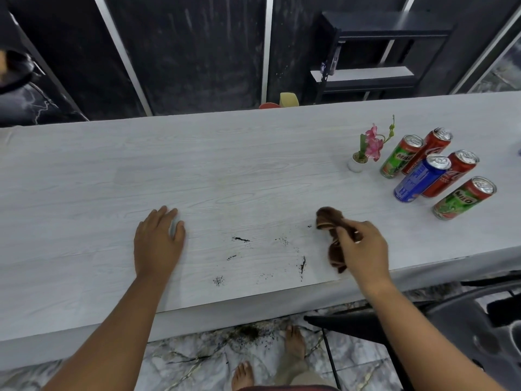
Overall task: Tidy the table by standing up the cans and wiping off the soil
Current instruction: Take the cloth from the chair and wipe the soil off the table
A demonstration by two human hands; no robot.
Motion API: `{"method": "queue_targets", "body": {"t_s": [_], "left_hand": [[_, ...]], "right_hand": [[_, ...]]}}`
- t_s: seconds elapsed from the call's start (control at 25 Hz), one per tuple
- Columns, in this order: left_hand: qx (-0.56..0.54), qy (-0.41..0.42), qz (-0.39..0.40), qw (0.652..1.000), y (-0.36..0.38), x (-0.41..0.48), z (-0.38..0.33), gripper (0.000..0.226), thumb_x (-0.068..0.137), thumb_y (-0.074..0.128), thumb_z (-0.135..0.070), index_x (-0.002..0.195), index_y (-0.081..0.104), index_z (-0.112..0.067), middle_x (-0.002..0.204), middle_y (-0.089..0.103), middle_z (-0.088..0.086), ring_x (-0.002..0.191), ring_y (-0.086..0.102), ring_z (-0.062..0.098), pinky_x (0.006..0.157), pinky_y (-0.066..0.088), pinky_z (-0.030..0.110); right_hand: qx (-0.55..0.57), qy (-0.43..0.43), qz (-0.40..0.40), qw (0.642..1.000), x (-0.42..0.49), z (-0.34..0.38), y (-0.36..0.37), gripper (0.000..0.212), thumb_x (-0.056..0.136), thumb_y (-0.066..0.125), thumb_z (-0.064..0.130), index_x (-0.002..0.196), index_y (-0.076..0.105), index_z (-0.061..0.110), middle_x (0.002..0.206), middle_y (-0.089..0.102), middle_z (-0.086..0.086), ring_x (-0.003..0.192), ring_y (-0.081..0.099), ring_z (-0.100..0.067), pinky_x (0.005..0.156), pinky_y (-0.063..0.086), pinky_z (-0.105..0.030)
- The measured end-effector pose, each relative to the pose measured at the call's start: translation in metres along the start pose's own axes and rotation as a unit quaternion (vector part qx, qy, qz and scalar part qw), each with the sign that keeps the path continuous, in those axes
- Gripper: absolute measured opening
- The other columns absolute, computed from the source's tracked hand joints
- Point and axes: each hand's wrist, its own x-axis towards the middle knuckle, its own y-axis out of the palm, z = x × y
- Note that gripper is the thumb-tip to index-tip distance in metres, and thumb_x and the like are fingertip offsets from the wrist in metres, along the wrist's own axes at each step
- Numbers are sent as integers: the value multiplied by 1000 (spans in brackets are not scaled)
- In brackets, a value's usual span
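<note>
Dark soil (239,239) lies in thin streaks and specks on the near part of the pale wood-grain tabletop (197,165), between the two hands. At 3 o'clock of it, the right hand (363,246) has its grip clamped on a bunched brown cloth (328,218). At 9 o'clock the left hand (158,241) rests flat on the surface, grip apart. Five cans (420,179) stand upright in a cluster at 2 o'clock, with a small white flower pot (356,163) just beside them at their 9 o'clock. More soil is scattered on the marble floor (183,359) at 6 o'clock, near bare feet (294,345). Dark wall panels (197,52) and a black shelf (380,32) stand beyond the far edge.
</note>
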Motion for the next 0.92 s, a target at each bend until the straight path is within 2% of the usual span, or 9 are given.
{"method": "queue_targets", "body": {"t_s": [0.08,0.12,0.2,0.36,0.52,0.64,0.76,0.84,0.92], "left_hand": [[-4,3,-3,1000,0,0,0,42,109,62,-30,147,66,-12,161,57,13,154,47,35,129,30,54],[-5,3,-4,1000,0,0,-1,42,109,62,-29,147,66,-12,160,57,13,153,47,35,129,31,55],[-4,1,-3,1000,0,-1,-1,42,109,63,-29,147,67,-12,160,57,13,153,47,35,129,31,55],[-7,-2,-6,1000,-1,-1,1,41,108,63,-29,146,68,-13,160,57,12,153,47,35,129,31,54],[-14,3,8,1000,0,0,1,42,108,64,-29,147,67,-12,161,57,12,154,47,34,129,31,54],[-25,6,44,999,-5,-1,4,46,108,62,-31,151,63,-12,164,53,11,156,43,33,132,26,52],[3,47,60,997,-11,-21,17,57,111,48,-44,158,55,-14,168,48,10,159,40,32,132,26,54],[19,65,61,996,-13,-37,26,65,109,37,-52,163,49,-17,171,44,8,161,35,30,133,24,54],[23,62,59,996,-14,-45,29,68,109,33,-55,164,47,-19,173,41,6,163,32,28,134,22,52]], "right_hand": [[-66,27,-6,997,27,-13,-17,22,101,70,22,121,77,16,102,67,1,95,66,-16,84,53,-30],[-98,42,-2,994,37,-16,-20,24,101,68,21,122,77,13,106,68,-4,96,66,-23,84,51,-34],[-137,46,17,989,45,-15,-10,24,102,66,17,122,76,6,108,67,-11,93,64,-29,81,47,-33],[-148,-43,63,986,20,18,35,26,101,67,12,124,77,7,107,66,-9,87,65,-31,76,47,-30],[-95,-118,121,981,-12,46,71,29,101,69,12,129,76,13,110,67,-4,92,67,-23,79,51,-28],[-48,-111,171,978,-17,55,78,30,102,70,18,132,75,17,108,65,3,95,63,-14,83,50,-21],[-24,-95,101,990,-1,47,56,23,98,75,17,120,80,15,97,67,2,89,63,-14,75,42,-12],[-41,-76,54,995,11,31,34,19,96,76,17,114,81,14,94,67,1,86,62,-16,72,40,-12],[-85,-51,49,994,13,13,19,19,98,73,18,115,80,14,93,65,2,84,61,-17,68,40,-15]]}}
